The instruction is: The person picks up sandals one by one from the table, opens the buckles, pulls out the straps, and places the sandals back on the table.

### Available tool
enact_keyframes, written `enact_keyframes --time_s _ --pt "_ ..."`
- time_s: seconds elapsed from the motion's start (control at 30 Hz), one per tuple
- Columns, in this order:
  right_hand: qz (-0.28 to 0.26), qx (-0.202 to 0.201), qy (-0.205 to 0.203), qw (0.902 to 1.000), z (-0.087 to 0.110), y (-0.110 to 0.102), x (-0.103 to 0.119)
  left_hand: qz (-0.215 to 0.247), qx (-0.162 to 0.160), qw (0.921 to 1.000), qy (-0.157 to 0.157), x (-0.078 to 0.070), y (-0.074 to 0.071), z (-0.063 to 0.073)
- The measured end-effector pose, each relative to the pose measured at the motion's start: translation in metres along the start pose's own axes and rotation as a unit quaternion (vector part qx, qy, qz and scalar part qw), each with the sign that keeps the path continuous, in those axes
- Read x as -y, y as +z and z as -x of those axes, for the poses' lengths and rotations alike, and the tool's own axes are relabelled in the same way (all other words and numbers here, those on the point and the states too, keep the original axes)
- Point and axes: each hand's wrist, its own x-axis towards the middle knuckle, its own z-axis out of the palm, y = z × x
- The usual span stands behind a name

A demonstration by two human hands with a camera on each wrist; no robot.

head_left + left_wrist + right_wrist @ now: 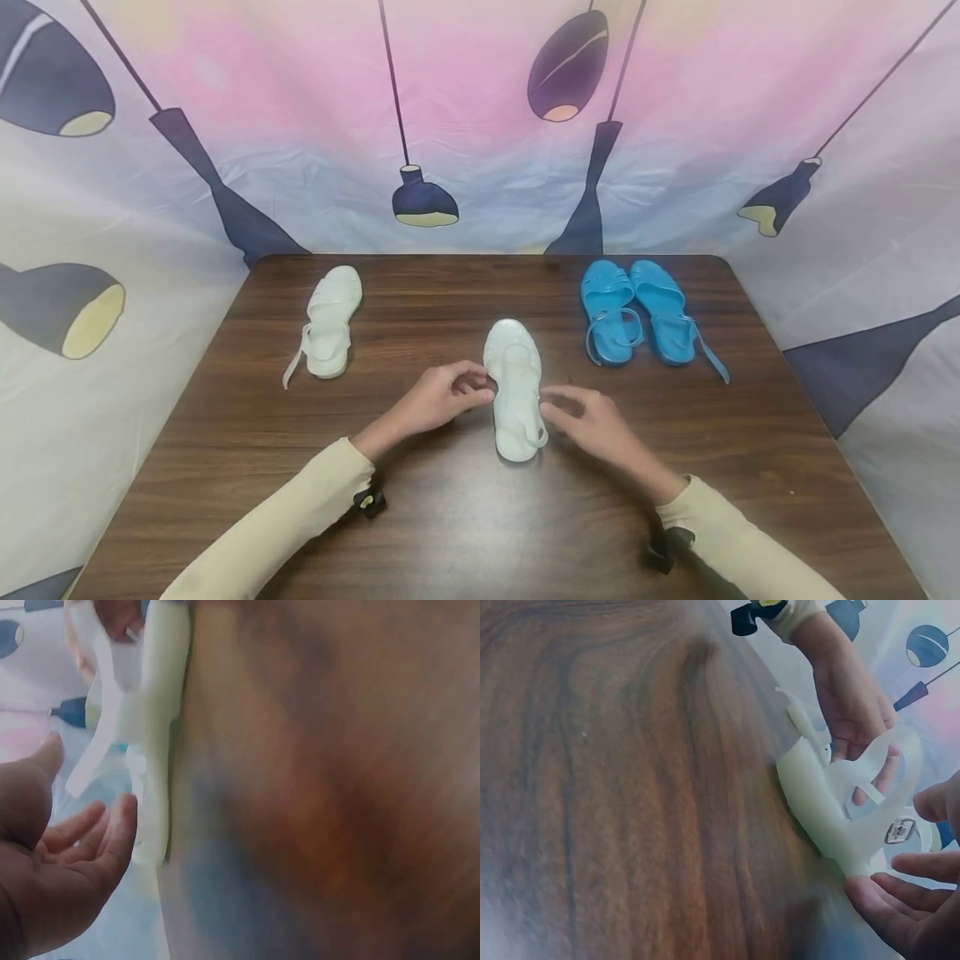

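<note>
A white jelly sandal (517, 408) lies on the table between the two hands, toe pointing away. Its ankle strap stands up at the heel, and a metal buckle (901, 831) shows on its side in the right wrist view. The left hand (442, 396) is beside the sandal's left edge, fingers loosely bent and holding nothing. On the other side, the right hand (592, 421) has its fingertips right at the sandal's edge, thumb and fingers apart. In the left wrist view, the left hand (64, 847) has its fingers spread near the strap.
Another white sandal (330, 321) lies at the back left of the brown wooden table (435, 292), its strap trailing leftward. At the back right a pair of blue sandals (611, 312) lies side by side. A printed cloth (480, 100) hangs behind the table.
</note>
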Motion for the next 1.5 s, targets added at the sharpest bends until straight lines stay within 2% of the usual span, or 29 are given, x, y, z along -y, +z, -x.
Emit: enact_keyframes --time_s 0.13,0.3,0.53,0.67,0.87,0.93,1.23,1.33,1.5 --pt "-0.011 0.013 0.019 0.9997 0.000 0.003 0.001 0.017 0.007 0.9997 -0.015 -0.002 0.011 0.009" --pt "-0.016 0.028 0.033 0.9990 -0.001 0.007 0.001 0.040 0.016 0.9988 -0.023 -0.005 0.022 0.013" --pt "0.012 0.033 -0.004 0.9994 -0.002 0.012 0.000 0.075 0.036 0.9964 -0.019 -0.005 0.031 0.014" --pt "-0.007 0.038 -0.002 0.9993 -0.003 0.013 -0.001 0.088 0.035 0.9953 -0.020 -0.008 0.032 0.013" --pt "-0.040 0.018 0.014 0.9989 -0.002 0.014 0.001 0.100 0.037 0.9939 -0.029 -0.010 0.033 0.013" --pt "-0.067 0.013 0.028 0.9973 -0.001 0.014 0.003 0.105 0.034 0.9935 -0.029 -0.011 0.033 0.013" --pt "-0.204 0.010 0.054 0.9775 -0.001 0.019 0.008 0.110 0.002 0.9938 -0.016 -0.013 0.030 0.016" --pt "-0.219 -0.002 0.061 0.9738 -0.002 0.021 0.013 0.105 -0.009 0.9943 -0.014 -0.014 0.026 0.015" --pt "-0.213 -0.033 0.060 0.9746 -0.012 0.025 0.020 0.100 -0.025 0.9946 -0.011 -0.016 0.015 0.016"
